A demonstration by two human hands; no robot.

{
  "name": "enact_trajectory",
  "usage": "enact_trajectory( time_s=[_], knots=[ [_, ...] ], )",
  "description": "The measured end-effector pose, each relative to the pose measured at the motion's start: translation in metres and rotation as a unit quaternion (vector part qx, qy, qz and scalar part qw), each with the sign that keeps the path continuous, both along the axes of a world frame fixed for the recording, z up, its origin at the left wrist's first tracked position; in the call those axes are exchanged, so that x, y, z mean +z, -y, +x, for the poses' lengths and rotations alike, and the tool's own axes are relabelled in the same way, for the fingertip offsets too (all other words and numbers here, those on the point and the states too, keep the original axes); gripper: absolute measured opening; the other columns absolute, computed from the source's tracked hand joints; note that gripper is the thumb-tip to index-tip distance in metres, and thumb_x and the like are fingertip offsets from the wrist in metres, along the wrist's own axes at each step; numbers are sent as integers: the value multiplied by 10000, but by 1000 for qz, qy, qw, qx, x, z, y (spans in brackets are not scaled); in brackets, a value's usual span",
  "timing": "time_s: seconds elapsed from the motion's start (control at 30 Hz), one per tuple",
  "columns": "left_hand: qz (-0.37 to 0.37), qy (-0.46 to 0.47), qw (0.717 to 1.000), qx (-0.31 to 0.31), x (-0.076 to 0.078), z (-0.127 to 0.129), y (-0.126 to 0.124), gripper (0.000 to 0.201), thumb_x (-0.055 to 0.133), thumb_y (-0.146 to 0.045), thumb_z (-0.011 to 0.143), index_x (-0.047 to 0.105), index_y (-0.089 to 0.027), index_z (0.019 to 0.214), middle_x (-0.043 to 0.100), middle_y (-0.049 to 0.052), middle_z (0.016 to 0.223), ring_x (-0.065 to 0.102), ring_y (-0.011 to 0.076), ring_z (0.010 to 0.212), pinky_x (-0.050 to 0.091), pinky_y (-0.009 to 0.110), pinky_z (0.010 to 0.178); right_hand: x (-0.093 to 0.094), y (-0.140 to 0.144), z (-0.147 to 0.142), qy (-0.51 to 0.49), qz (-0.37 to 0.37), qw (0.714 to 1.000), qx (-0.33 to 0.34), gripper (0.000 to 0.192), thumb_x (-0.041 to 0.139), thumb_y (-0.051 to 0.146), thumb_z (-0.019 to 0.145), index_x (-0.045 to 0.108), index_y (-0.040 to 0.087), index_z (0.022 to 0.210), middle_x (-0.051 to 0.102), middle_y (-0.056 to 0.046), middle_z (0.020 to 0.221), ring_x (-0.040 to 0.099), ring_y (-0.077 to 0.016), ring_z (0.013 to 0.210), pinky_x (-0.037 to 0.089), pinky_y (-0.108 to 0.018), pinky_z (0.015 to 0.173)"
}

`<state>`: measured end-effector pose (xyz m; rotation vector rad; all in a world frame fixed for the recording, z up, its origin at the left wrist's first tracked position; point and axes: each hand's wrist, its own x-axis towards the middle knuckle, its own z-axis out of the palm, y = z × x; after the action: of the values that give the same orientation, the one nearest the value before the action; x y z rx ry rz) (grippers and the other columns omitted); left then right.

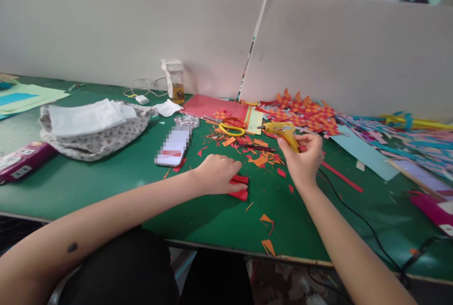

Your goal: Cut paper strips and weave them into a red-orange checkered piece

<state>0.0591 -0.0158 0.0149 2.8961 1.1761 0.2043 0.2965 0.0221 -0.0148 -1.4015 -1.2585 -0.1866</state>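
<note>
Nearest, the left hand presses flat on a folded red paper piece on the green table: light, limp, easily creased (best pinched at its edges). At two o'clock from it, the right hand is closed round a yellow plastic glue gun, rigid, held by its handle.

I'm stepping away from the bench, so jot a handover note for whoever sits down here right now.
Left hand: pressed flat on the folded red paper on the green table.
Right hand: gripping the yellow glue gun, nozzle pointing left, cord trailing off to the right.
Nearby: scissors, a phone, orange and red scraps.
Done: a pile of woven red-orange pieces lies by the divider.
Left: no glue is visible on the red paper yet; it looks still to be glued.
</note>
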Motion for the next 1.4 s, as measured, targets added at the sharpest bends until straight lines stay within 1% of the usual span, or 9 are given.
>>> enact_trajectory(
  time_s=[0.17,0.33,0.47,0.6,0.73,0.9,1.03,1.23,1.4],
  knots=[
    [-125,161,975,88,7,-6,-21,346,372,-457,852,580,-187,795,615,24,700,541,130,606,354,256,545,4,4,-2,8,26,1000,15,392,707,403,632,459,215,871,593,-29,853,597,-199,775,478,-362,705],
    [-237,359,894,127,22,-6,-56,297,406,-375,855,612,-162,881,634,48,857,542,118,732,388,238,633,5,8,-4,40,51,997,49,399,709,375,642,461,213,909,604,-65,922,608,-219,816,492,-373,696],
    [-375,400,827,127,34,3,-60,406,409,-490,843,636,-164,929,632,61,980,540,107,730,355,210,553,5,9,-4,71,70,994,55,390,718,350,643,470,211,910,609,-71,938,611,-220,835,500,-381,719],
    [-399,426,803,121,36,14,-58,311,556,-445,777,643,-152,837,614,32,776,485,68,595,307,197,509,7,10,-6,83,82,992,56,380,726,337,638,474,212,893,611,-58,902,618,-218,834,505,-374,717],
    [-321,416,839,139,31,12,-74,280,547,-413,793,627,-146,814,583,19,684,488,77,568,333,212,532,7,11,-7,79,85,991,64,382,727,336,640,467,212,891,609,-62,917,619,-216,839,507,-374,721],
    [48,84,975,199,25,-8,-96,318,422,-349,869,638,-138,767,628,107,766,569,205,782,372,298,648,6,10,-6,46,72,995,58,393,724,349,643,454,213,894,608,-63,926,617,-214,835,504,-380,727],
    [78,12,992,94,21,-4,-74,187,450,-201,840,619,-155,903,634,117,951,545,226,961,374,306,729,6,8,-7,5,59,997,55,402,720,371,643,448,217,895,603,-56,926,612,-210,842,500,-373,723],
    [-20,-43,999,-10,16,21,-21,424,334,-498,855,616,-188,792,638,60,773,596,193,719,388,273,583,6,9,-8,-26,43,998,43,409,717,392,644,447,212,891,608,-58,930,607,-203,847,488,-351,710],
    [-64,-25,997,-33,8,26,-15,467,507,-641,690,613,-190,750,636,69,731,603,225,693,390,289,581,6,9,-7,-19,47,998,43,412,719,388,642,452,209,900,608,-45,925,607,-190,828,486,-344,702]
  ],
)
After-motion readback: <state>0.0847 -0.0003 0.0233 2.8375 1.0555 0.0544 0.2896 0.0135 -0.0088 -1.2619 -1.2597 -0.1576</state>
